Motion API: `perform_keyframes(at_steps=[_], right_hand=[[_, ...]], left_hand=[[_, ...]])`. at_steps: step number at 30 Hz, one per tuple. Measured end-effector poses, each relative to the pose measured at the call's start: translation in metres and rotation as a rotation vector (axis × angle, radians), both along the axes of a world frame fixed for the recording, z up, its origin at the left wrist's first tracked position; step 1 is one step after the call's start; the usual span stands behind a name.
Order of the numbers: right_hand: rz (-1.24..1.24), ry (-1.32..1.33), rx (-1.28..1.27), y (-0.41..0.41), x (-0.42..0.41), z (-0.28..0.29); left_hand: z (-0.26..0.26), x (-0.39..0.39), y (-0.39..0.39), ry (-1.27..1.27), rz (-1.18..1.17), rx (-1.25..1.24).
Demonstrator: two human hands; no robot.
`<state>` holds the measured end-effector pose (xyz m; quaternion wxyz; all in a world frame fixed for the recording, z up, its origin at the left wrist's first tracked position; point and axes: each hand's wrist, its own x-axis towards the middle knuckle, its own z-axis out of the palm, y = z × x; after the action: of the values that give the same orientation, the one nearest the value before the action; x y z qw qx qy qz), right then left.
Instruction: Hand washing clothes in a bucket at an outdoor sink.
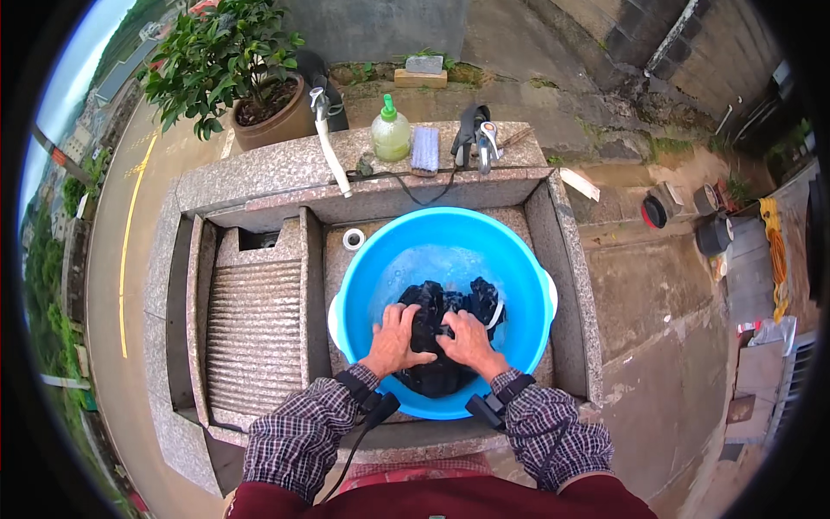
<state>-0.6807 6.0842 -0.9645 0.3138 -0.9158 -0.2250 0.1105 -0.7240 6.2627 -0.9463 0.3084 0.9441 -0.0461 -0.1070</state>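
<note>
A wet black cloth garment (433, 379) lies bunched in a light blue plastic basin (512, 253), in shallow sudsy water. It has a white strip (496, 314) at its right side. My left hand (397, 344) is at the garment's left edge with fingers spread; its thumb reaches over the cloth. Against the middle of the bundle, my right hand (474, 342) has its fingers bent and pinched on the black fabric. The basin stands inside a speckled stone sink (570, 279).
Left of the basin is a ridged stone washboard (256, 324). Along the back ledge are a tap with a white hose (331, 156), a green-topped bottle (391, 137), a scrubbing brush (425, 149) and another tap (485, 146). A drain fitting (353, 239) shows beside the basin.
</note>
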Motion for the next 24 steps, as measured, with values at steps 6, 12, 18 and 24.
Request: perform_keyframes(at_steps=[6, 12, 18, 24], right_hand=[[0.073, -0.110, -0.261, -0.007, -0.030, -0.008], [0.026, -0.063, -0.372, -0.011, 0.020, -0.083], [0.035, 0.020, -0.354, -0.002, 0.080, -0.107], [0.071, 0.290, -0.448, 0.017, 0.130, -0.106]], left_hand=[[-0.044, 0.013, -0.035, 0.201, -0.251, 0.468], [-0.096, 0.062, -0.058, 0.140, -0.363, 0.692], [-0.113, 0.125, -0.045, 0.355, -0.362, 0.260], [-0.134, 0.145, -0.033, 0.496, -0.433, 0.280]])
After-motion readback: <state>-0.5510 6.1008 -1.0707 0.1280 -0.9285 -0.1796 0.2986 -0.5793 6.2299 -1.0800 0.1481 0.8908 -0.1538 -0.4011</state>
